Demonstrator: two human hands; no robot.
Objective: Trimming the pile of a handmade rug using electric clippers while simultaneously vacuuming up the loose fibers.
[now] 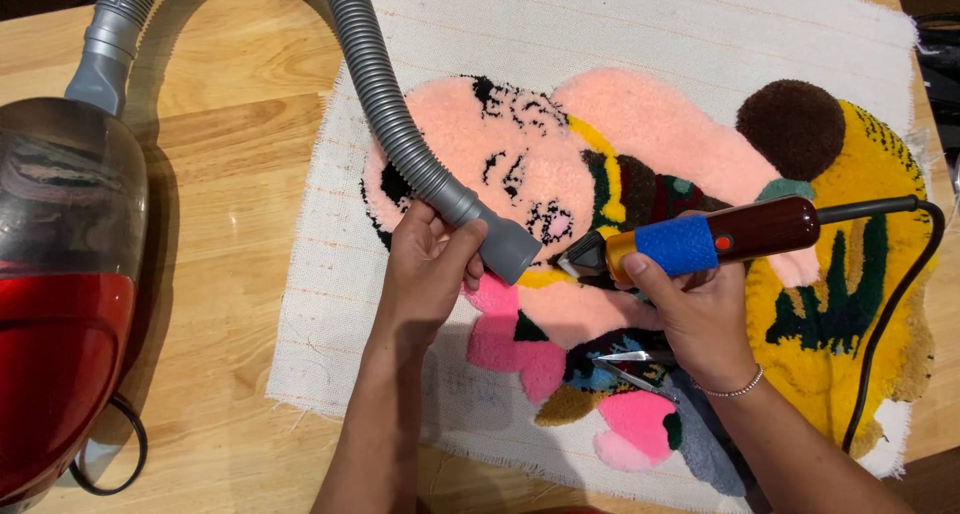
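Observation:
A tufted rug point(650, 134) in pink, yellow, brown and green lies on white backing cloth point(600, 24). My left hand point(428, 269) grips the grey nozzle end of a ribbed vacuum hose point(390, 114), its mouth resting on the pink pile. My right hand point(690, 309) holds an electric clipper point(720, 236) with a dark red body, blue grip wrap and black blade head. The blade touches the rug right beside the nozzle. A bead bracelet sits on my right wrist.
A red and clear canister vacuum point(60, 284) stands at the left on the wooden table point(220, 174). The clipper's black cord point(890, 304) loops down the right side over the rug. Small scissors point(630, 366) lie on the rug under my right hand.

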